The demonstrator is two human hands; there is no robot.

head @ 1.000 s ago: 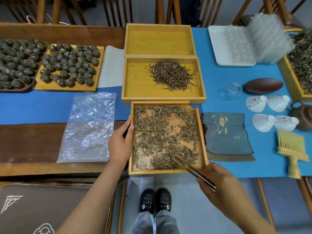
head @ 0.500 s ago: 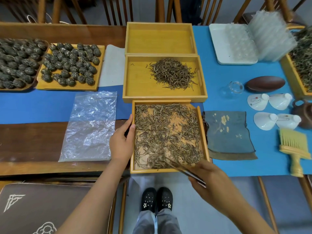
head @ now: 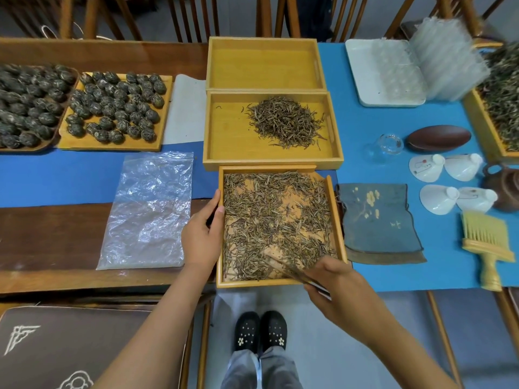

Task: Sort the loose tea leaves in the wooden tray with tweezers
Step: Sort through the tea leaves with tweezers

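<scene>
1. Head view, the hands: the right hand (head: 334,287) held the tweezers (head: 292,269), its fingers curled round the rear end. Compared with one second before, this hand had moved forward and to the left, from outside the near right corner of the wooden tray (head: 222,276) to above its near edge at about 5 o'clock. The tips were blurred, so I could not tell if they pinched a leaf.

2. Head view, the tray: the left hand (head: 203,231) rested on the left rim at 9 o'clock as before, with the thumb over the rim and the fingers fairly straight along the outside. The tray itself had not shifted on the table (head: 50,231).

3. Head view, the leaves: the loose tea leaves (head: 269,211) lay spread over most of the tray floor. At 12 o'clock from it stood a second tray (head: 222,127) with a pile of leaves (head: 286,122), and behind that an empty tray (head: 264,66).

4. Meaning for the task: in my judgement the tweezers had entered the leaves for a next pick, and the sorting was far from finished, because many leaves were still in the near tray.
</scene>
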